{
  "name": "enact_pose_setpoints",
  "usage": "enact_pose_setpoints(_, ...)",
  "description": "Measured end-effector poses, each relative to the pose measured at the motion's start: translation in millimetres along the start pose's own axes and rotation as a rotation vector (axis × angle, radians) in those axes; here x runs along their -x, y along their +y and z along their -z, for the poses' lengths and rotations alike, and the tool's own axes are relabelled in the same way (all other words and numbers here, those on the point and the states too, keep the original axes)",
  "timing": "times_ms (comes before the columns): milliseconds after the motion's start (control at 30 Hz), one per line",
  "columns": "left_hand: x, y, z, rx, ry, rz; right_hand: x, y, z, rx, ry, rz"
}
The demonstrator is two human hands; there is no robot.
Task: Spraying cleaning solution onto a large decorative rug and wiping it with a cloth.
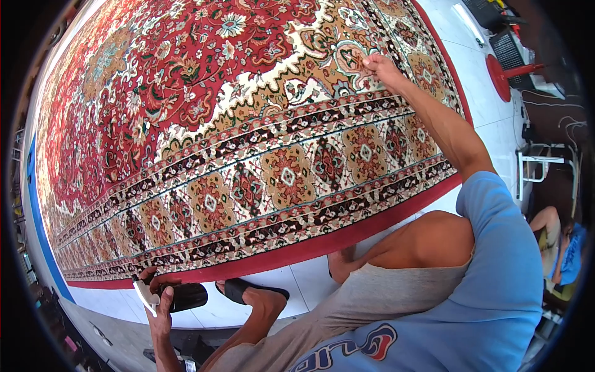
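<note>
My left hand (163, 297) grips a spray bottle with a dark body (190, 297) and a white trigger head (146, 295), held low at the carpet's near edge. A large patterned carpet (260, 186), red with a cream, tan and dark floral border, spreads before me on the floor. Over the carpet's corner motif, at the upper right, is my right hand (383, 69). Its fingers are curled together, and I see nothing held between them. Whether the fingertips touch the pile is hard to tell.
White floor tiles (492, 135) border the carpet. At the right stand a red round-based object (499, 78), black perforated baskets (509, 53), loose cables and a white metal frame (544, 160). Another person (565, 255) sits at the far right. A blue strip (37, 223) runs along the left.
</note>
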State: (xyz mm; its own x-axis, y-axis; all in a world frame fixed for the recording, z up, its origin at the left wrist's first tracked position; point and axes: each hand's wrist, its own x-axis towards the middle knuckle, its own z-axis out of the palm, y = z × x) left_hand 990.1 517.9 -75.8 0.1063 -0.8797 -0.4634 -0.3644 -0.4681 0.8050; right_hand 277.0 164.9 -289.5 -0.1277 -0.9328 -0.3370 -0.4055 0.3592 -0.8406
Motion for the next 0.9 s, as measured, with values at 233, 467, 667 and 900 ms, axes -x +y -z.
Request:
enact_pose_setpoints(233,-1.6,-3.7,1.0,-0.017,0.006,0.005,-2.3,-60.3,-18.0,0.108,-0.205,0.256)
enact_pose_setpoints(467,-3.3,9.2,-6.4,0.03,-0.022,-0.018,-47.7,-92.0,-126.0,0.642,-0.259,0.738)
enact_pose_setpoints(667,9.5,18.9,-10.9,0.06,0.029,-0.001,-73.9,-103.2,-174.0,0.649,-0.268,0.679)
enact_pose_setpoints(900,21.5,2.8,-3.8,0.026,0.076,0.026,-81.1,-104.3,-231.9,0.701,-0.406,0.887)
